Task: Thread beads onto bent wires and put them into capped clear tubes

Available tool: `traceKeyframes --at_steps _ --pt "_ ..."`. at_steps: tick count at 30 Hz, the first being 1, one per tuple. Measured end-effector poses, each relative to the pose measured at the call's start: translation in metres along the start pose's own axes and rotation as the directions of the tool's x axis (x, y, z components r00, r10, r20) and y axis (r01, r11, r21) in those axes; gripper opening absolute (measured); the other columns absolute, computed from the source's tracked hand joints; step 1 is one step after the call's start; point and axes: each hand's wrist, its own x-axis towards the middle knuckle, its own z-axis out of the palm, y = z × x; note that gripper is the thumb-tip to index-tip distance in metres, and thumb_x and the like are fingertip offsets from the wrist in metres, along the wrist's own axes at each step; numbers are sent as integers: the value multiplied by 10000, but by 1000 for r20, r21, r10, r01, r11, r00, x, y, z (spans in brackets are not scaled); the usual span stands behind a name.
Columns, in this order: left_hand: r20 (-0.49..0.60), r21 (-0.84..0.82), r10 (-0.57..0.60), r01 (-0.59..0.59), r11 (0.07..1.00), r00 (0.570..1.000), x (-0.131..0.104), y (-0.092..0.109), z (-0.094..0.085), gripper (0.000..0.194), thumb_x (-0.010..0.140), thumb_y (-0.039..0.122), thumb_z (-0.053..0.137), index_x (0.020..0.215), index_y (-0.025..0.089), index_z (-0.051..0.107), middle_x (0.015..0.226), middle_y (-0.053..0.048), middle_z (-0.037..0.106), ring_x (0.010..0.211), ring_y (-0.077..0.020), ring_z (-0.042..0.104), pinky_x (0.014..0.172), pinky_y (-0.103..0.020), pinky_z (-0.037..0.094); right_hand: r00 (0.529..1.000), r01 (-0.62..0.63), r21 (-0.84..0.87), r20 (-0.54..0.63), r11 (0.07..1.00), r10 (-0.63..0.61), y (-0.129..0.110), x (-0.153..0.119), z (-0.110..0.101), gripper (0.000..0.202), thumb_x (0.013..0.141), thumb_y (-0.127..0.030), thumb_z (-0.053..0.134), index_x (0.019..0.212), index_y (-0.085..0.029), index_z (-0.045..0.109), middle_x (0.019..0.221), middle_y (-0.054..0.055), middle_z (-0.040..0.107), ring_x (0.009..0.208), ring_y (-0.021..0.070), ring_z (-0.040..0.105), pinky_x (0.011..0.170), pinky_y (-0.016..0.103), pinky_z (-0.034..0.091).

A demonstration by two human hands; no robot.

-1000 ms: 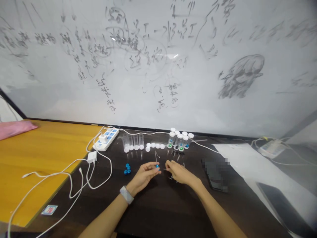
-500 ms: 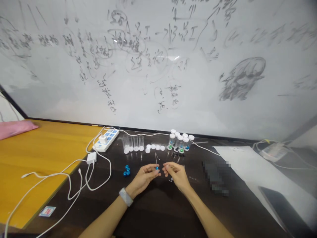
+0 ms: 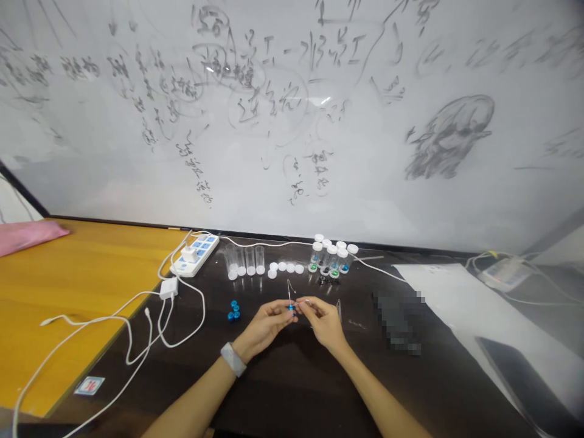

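Note:
My left hand [image 3: 269, 319] pinches a small shiny blue metal part [image 3: 291, 308] between thumb and fingertips. A thin bent metal wire [image 3: 289, 291] rises from that part. My right hand [image 3: 325, 319] is closed on a thin metal rod [image 3: 306, 301], whose tip reaches the blue part; its exact kind is too small to tell. Several matching blue parts [image 3: 233, 311] lie in a cluster to the left of my left hand. Just beyond my right hand are thin metal pieces [image 3: 339, 309] on the dark table [image 3: 283, 383].
Clear tubes [image 3: 250, 260] stand on white caps at the back, beside loose white caps [image 3: 291, 267]. Capped vials [image 3: 335, 261] hold blue, green and black parts; black bits [image 3: 329, 280] lie before them. A power strip [image 3: 195, 257] with cables [image 3: 204, 310] is left; a phone [image 3: 524, 386] lies right.
My right hand has moved slightly left, bringing the thin rod to the blue part. The left hand keeps its pinch. The view has shifted a little.

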Motion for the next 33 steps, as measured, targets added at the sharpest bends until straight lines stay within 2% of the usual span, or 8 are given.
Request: traceKeyframes --at_steps 5,9,13,15,17,21,27,33 --pt "-61 66 43 -39 997 997 0 -1 3 358 700 227 877 1031 155 761 813 -37 744 808 -161 714 853 -288 519 1000 20 -95 9 995 -19 -2 1 -4 286 1006 -436 471 997 -200 632 895 43 707 788 192 682 757 312 546" --pt "-132 191 121 -95 977 984 2 -3 3 376 686 257 886 1023 149 759 774 -31 732 786 -168 713 835 -290 516 997 9 -378 70 926 19 4 -1 -5 291 1045 -337 338 1011 -212 599 861 23 656 735 185 631 727 311 512" --pt "-150 193 110 -79 978 983 2 -2 2 410 680 297 889 1040 155 756 786 -34 735 799 -175 715 840 -294 513 986 167 -745 133 646 -102 15 -3 -7 316 995 -154 353 953 -179 665 894 87 634 871 245 587 821 359 473" --pt "-155 184 98 -69 981 983 2 -1 2 418 678 304 890 1046 157 754 789 -34 733 806 -176 715 838 -291 512 975 222 -837 194 501 -107 19 -3 -10 318 963 -103 395 968 -172 706 898 107 633 864 256 570 809 359 466" --pt "-156 187 95 -65 980 983 2 0 2 418 676 305 891 1042 157 755 780 -34 731 805 -177 715 837 -290 513 969 246 -861 230 445 -91 21 -3 -14 315 951 -91 435 1009 -181 732 915 111 641 863 256 569 789 351 468" --pt "-155 243 120 -80 967 981 2 -3 1 421 666 319 893 1029 153 758 768 -39 734 790 -188 717 837 -306 522 967 242 -815 250 526 -56 15 0 -21 266 930 -119 515 997 -203 759 908 99 681 875 259 596 781 351 474" --pt "-155 461 236 -141 876 959 6 -12 -4 405 690 338 868 1031 150 758 765 -41 741 773 -199 719 781 -298 545 996 19 -463 87 886 24 8 4 -12 234 937 -330 567 869 -215 759 848 45 748 759 212 661 737 314 494" --pt "-143 564 305 -176 807 941 6 -16 -4 374 709 344 843 1006 137 748 792 -62 760 770 -220 731 752 -311 574 994 -82 -330 38 940 100 9 2 3 279 902 -391 587 798 -196 756 802 51 757 759 227 682 718 309 492"
